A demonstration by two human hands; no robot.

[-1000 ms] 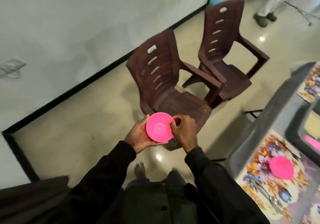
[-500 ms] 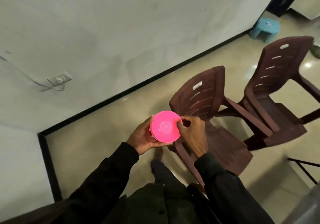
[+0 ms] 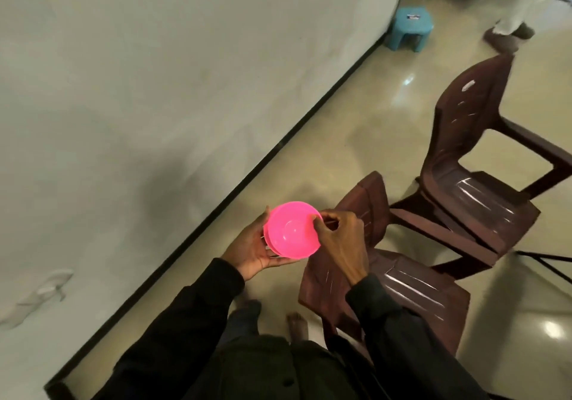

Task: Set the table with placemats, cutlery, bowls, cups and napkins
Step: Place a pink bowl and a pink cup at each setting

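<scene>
A small stack of bright pink plastic bowls [image 3: 291,232] is held in front of my chest, open side up. My left hand [image 3: 252,249] cups the stack from below and from the left. My right hand [image 3: 339,240] pinches the right rim of the top bowl with thumb and fingertips; that bowl sits slightly askew on the ones beneath. The table, placemats, cutlery, cups and napkins are out of view.
Two dark brown plastic chairs stand to my right, one [image 3: 387,279] close by my right arm, one [image 3: 473,164] farther back. A blue stool [image 3: 410,29] sits by the white wall [image 3: 154,90]. Another person's feet [image 3: 507,32] are at the top right. A thin black frame [image 3: 551,263] shows at the right edge.
My view has swung left, away from the table, which has left the frame. The top bowl has shifted a little off the stack under my right fingers.
</scene>
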